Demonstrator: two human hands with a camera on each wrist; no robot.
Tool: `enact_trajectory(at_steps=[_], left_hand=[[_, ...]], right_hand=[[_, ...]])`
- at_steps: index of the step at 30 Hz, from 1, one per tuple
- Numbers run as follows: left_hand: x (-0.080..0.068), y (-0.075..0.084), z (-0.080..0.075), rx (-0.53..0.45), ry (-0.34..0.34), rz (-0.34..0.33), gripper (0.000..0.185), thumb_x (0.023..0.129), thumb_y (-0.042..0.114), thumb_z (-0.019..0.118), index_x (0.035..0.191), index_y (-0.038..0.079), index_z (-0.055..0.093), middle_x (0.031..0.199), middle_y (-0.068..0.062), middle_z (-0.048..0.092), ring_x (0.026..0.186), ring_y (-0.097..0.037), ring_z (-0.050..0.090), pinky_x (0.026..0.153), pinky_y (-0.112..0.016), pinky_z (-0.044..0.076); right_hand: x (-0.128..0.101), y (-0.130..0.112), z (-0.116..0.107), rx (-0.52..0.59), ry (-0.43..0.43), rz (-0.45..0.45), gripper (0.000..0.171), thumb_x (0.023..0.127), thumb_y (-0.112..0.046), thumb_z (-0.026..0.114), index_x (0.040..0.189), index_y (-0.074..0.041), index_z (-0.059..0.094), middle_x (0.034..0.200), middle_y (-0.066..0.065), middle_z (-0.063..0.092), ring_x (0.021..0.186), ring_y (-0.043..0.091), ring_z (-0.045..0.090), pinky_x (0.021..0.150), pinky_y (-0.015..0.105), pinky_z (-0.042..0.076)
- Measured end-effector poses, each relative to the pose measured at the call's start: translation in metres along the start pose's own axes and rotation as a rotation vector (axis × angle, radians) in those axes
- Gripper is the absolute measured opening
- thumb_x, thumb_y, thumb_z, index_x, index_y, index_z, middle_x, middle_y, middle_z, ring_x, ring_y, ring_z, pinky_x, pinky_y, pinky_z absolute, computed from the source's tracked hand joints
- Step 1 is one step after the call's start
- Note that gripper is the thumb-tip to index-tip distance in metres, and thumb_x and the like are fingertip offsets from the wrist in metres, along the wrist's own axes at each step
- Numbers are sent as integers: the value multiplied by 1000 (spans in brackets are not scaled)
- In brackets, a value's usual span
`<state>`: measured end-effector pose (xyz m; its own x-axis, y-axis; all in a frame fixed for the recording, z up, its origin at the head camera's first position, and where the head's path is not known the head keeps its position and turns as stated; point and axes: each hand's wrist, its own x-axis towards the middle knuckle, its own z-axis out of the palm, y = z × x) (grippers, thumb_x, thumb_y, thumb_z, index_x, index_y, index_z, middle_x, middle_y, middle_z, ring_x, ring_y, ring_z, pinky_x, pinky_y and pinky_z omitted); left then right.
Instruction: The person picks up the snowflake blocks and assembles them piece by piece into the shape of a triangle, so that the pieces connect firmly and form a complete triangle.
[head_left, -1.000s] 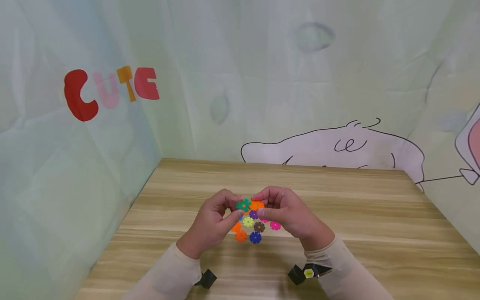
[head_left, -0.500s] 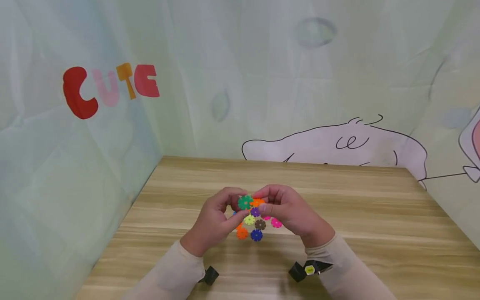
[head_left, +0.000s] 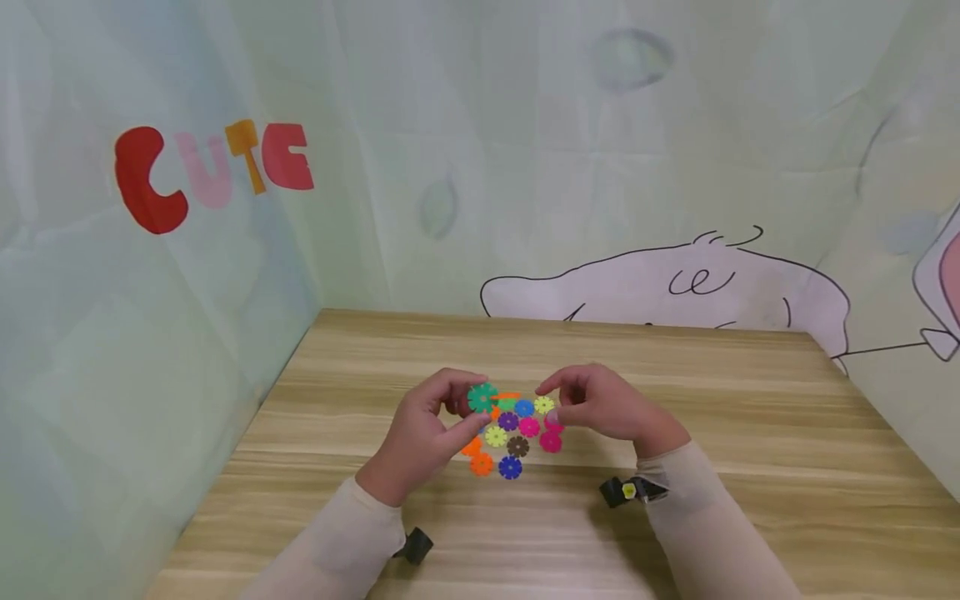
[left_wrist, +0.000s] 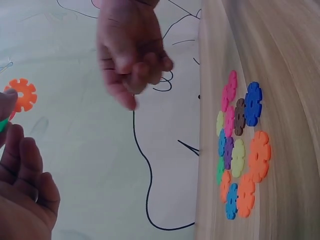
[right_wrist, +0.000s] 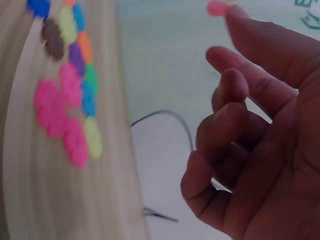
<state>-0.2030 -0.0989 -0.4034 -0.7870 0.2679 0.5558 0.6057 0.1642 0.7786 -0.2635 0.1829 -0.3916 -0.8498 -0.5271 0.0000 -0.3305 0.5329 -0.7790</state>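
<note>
My left hand (head_left: 427, 429) pinches a green notched plastic disc (head_left: 483, 398) between thumb and fingers, above the table. An orange notched disc (left_wrist: 25, 95) is joined to the green one, seen nearly edge-on in the head view. My right hand (head_left: 611, 404) hovers to the right, apart from the joined pair. Its fingers (right_wrist: 227, 117) are loosely bent, and nothing lies between thumb and fingertips in the right wrist view. Below both hands lies a group of loose discs, among them a brown disc (head_left: 517, 447), a dark blue disc (head_left: 510, 467) and a purple disc (left_wrist: 228, 153).
The wooden table (head_left: 360, 358) carries the loose discs close together near its middle. Pink discs (right_wrist: 50, 109) lie at the group's right side, orange discs (left_wrist: 259, 156) at its left. A printed curtain (head_left: 390, 167) stands behind and along the left edge.
My right hand has let go of the orange disc and drawn away to the right. The orange disc stays joined to the green one in my left hand, now turned edge-on.
</note>
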Motion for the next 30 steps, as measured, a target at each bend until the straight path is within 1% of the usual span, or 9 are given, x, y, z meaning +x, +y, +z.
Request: enact_trajectory(at_steps=[4,6,9,11,14,18,22,27,30], left_hand=[[-1,-4,0,-7,4,6,40,89,-4,79,126,4,67,84,-4,59,80,-16,60,79,-28,52],[-1,-4,0,-9,3,9,40,89,-3,79,126,6,67,84,-4,59,80,-16,60,78,-29,52],[-1,-5,0,-2,1,5,40,89,-3,79,126,6,67,85,-3,59,80,-16,60,79,-30,52],[-1,-4,0,3,-2,-3,40,89,-2,79,126,6,67,85,-2,59,80,-15,61,79,-29,51],[-1,-3,-1,10,-7,-12,40,89,-1,79,126,7,67,85,-1,59,81,-15,62,79,-31,52],[-1,-4,-1,15,-7,-15,40,89,0,80,126,9,67,85,0,60,81,-15,63,79,-31,52],[-1,-5,-1,19,-6,-15,39,89,0,79,125,9,67,84,-1,60,80,-14,62,78,-28,50],[0,-6,0,24,-7,-29,38,90,2,80,125,9,68,84,-2,61,80,-14,61,78,-32,51],[-1,-5,0,20,-10,-37,39,89,2,79,126,8,68,84,-2,60,80,-14,61,78,-35,52]], right_hand=[[6,16,4,-90,-72,138,26,92,-9,80,116,-15,78,82,3,59,77,21,53,63,30,45],[9,22,8,-142,-106,164,24,91,-7,80,111,-19,80,83,2,61,78,21,54,65,32,47],[11,28,14,-193,-143,161,23,89,-5,82,105,-21,81,83,0,63,78,20,55,69,33,49],[11,31,18,-205,-158,154,24,87,-3,81,102,-21,81,83,-1,65,77,19,57,70,33,51],[12,33,23,-198,-167,161,27,86,1,80,102,-20,79,83,-1,65,77,18,57,70,33,52],[12,34,27,-203,-163,165,31,83,7,78,101,-19,77,83,-1,64,78,19,57,71,34,52],[13,32,28,-237,-154,165,33,82,9,77,99,-19,74,84,-1,63,79,18,57,71,33,52],[13,28,30,-263,-144,201,32,83,9,77,97,-20,72,84,-1,63,80,18,57,72,33,52],[12,28,30,-275,-144,204,31,82,7,77,97,-19,71,83,-1,62,79,18,57,72,34,51]])
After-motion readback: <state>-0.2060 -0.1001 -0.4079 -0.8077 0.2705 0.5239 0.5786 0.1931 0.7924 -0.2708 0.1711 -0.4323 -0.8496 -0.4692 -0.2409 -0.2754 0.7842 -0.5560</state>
